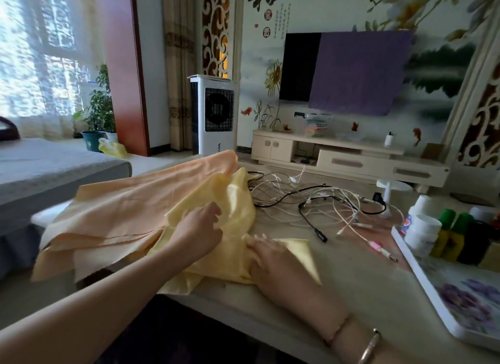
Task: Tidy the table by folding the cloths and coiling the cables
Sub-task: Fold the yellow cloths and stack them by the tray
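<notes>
Right hand (273, 258): fingers straight, close together, pressed flat on the yellow cloth (232, 209) at the near edge of the worktop (359, 290). Left hand (200, 228): just beyond, fingers curled into a fold of the same cloth, gripping it. Peach cloth (130, 209): left of both hands, lying partly under the yellow one and draping off the worktop edge. Cables (311, 201): tangled black and white heap, beyond and right of the fingers. Tray (443, 304) of bottles: far right.
</notes>
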